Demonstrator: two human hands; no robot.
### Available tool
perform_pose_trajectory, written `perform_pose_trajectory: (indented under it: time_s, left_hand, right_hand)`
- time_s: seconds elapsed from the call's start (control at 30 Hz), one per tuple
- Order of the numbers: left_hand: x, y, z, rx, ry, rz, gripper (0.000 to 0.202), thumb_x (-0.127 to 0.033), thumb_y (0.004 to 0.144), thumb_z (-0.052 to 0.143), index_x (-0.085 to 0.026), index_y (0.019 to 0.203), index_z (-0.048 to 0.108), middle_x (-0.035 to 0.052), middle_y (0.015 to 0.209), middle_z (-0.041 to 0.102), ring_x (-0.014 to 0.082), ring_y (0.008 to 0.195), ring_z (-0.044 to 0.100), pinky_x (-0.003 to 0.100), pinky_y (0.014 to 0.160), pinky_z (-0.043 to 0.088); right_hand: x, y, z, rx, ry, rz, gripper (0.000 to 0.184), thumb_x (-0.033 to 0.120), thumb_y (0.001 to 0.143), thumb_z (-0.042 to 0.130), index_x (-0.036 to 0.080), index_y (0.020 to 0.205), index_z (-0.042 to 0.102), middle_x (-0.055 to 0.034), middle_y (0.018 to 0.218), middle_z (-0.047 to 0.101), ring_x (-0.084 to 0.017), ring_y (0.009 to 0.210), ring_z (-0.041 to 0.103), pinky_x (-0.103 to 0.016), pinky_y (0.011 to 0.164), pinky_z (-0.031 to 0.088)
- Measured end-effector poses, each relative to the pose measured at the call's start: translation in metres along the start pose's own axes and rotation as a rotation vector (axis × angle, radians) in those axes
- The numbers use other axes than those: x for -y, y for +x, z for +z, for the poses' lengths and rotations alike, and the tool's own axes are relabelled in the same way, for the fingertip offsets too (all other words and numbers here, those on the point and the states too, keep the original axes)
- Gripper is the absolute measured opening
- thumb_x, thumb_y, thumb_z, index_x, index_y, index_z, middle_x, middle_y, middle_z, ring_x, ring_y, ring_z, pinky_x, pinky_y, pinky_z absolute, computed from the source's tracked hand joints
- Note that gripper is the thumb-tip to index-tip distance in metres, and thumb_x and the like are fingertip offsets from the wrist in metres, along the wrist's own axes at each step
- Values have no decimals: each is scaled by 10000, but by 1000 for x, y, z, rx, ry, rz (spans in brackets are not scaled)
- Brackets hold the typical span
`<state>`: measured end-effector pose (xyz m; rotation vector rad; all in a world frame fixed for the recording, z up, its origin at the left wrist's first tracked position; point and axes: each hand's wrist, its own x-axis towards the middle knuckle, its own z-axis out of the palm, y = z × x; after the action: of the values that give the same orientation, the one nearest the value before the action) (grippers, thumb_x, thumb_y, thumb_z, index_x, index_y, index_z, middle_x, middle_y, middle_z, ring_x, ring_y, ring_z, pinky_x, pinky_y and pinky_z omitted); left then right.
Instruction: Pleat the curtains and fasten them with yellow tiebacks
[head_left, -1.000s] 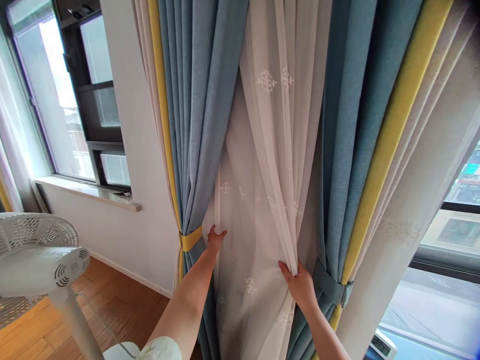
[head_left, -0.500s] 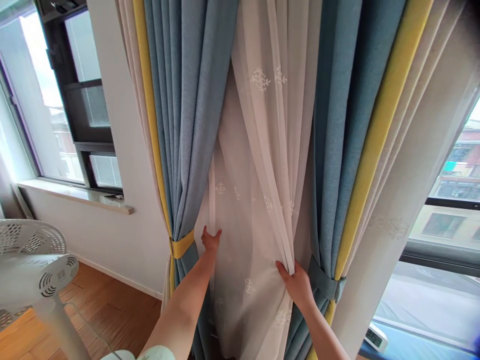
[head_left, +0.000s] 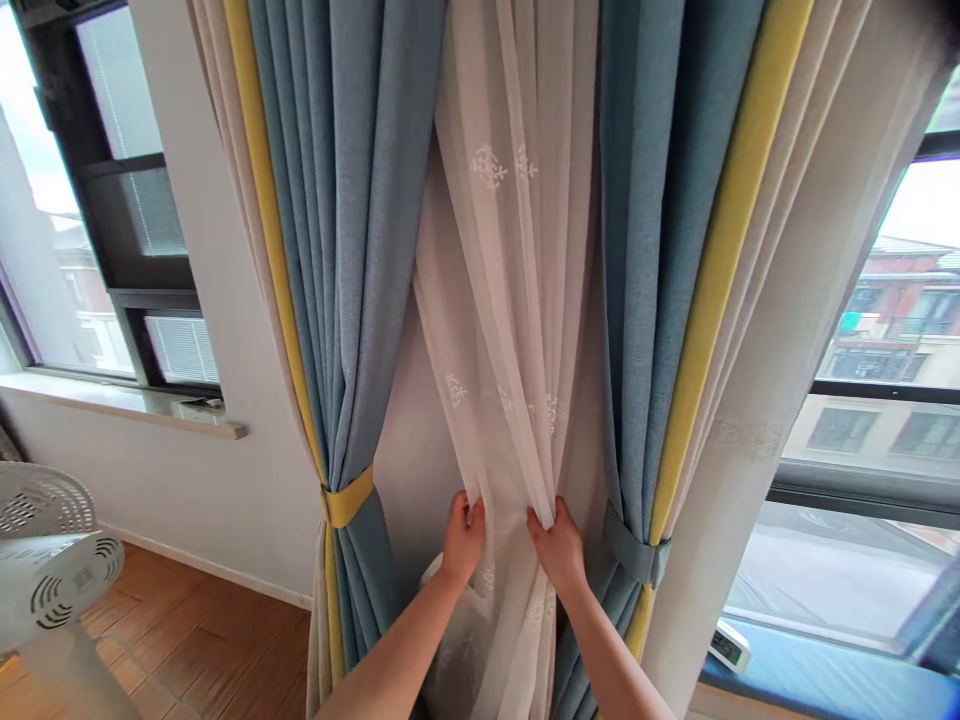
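Note:
A sheer white curtain [head_left: 491,300] with embroidered sprigs hangs in the middle. Its left edge is pinched in my left hand [head_left: 463,537], fingers closed. A gathered fold of the same sheer curtain is gripped by my right hand [head_left: 556,543], a short way to the right. On the left hangs a blue curtain [head_left: 349,250] with yellow trim, cinched by a yellow tieback [head_left: 349,498]. Another blue curtain [head_left: 645,260] hangs on the right, held in by a blue tieback [head_left: 637,548] close to my right hand.
A white fan [head_left: 64,580] stands on the wooden floor [head_left: 202,630] at the lower left. Behind it are a window sill [head_left: 127,402] and a dark-framed window. At the right, a small white digital clock [head_left: 730,645] sits on a blue surface [head_left: 817,680] beside another window.
My left hand was open near the yellow tieback; it has moved right and closed on the sheer curtain's left edge, drawing it inward. My right hand keeps its grip. The view has shifted slightly right.

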<state>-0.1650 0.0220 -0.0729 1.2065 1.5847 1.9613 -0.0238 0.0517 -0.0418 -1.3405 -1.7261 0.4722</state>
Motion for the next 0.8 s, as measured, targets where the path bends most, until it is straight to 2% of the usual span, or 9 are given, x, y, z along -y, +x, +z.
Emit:
perform_pose_trajectory:
  time_s: [0.07, 0.2, 0.27, 0.37, 0.47, 0.53, 0.63, 0.7, 0.8]
  left_hand:
    - [-11, -12, 5, 37, 39, 37, 152, -320, 784, 441, -190, 844, 493, 56, 847, 555, 158, 817, 545, 300, 763, 432]
    - [-26, -20, -7, -164, 264, 93, 97, -289, 741, 492, -200, 721, 461, 65, 915, 509, 189, 921, 505, 339, 830, 401]
    - [-29, -24, -13, -188, 280, 95, 116, -309, 740, 495, -199, 725, 462, 72, 962, 506, 203, 978, 492, 358, 864, 384]
    - [-32, -31, -12, -14, 130, 76, 226, -375, 757, 484, -188, 882, 474, 91, 1016, 538, 202, 991, 519, 362, 873, 388]
    - [-40, -29, -6, 178, 6, 3, 456, -418, 723, 533, -174, 1083, 396, 129, 1100, 551, 207, 1002, 544, 347, 849, 414]
    - [-47, -21, -5, 199, 99, -72, 513, -427, 692, 567, -152, 1098, 413, 153, 1105, 560, 233, 1010, 546, 349, 835, 421]
    - [-55, -5, -10, 196, 316, -196, 389, -447, 740, 490, -117, 937, 544, 184, 965, 622, 281, 944, 580, 360, 764, 437]
    - [-58, 3, -15, 181, 416, -228, 374, -433, 786, 411, -108, 853, 583, 202, 902, 638, 302, 902, 597, 365, 718, 440]
    - [-58, 8, -22, 166, 480, -200, 369, -404, 807, 380, -112, 857, 601, 201, 919, 641, 312, 914, 594, 363, 708, 436]
  right_hand:
    - [5, -6, 4, 14, -49, -7, 258, 363, 734, 414, 178, 909, 457, -98, 812, 618, -233, 737, 602, -287, 588, 404]
    - [12, -14, 9, 15, -108, 10, 224, 301, 743, 426, 180, 931, 436, -90, 806, 619, -233, 715, 603, -278, 549, 370]
    - [15, -16, 12, 0, -115, 12, 232, 274, 738, 441, 174, 948, 437, -94, 807, 619, -234, 709, 603, -277, 541, 363]
    - [19, -22, 23, 15, -63, -50, 242, 257, 730, 468, 172, 957, 450, -81, 774, 619, -224, 686, 600, -270, 534, 367]
    - [25, -31, 36, 75, 73, -210, 226, 237, 744, 455, 180, 961, 468, -68, 801, 618, -208, 713, 596, -270, 563, 400]
    - [27, -37, 42, 128, 179, -333, 263, 194, 729, 449, 191, 990, 474, -63, 869, 609, -199, 782, 586, -277, 614, 429]
    - [23, -44, 41, 243, 287, -483, 314, 147, 684, 472, 216, 989, 495, -40, 910, 593, -177, 837, 564, -282, 685, 447]
    - [17, -45, 36, 285, 319, -527, 242, 157, 699, 472, 227, 923, 531, -22, 869, 592, -159, 814, 559, -276, 704, 446]
    - [6, -38, 27, 83, 344, -407, 155, 220, 761, 441, 225, 868, 553, -24, 830, 576, -151, 790, 553, -287, 725, 438]
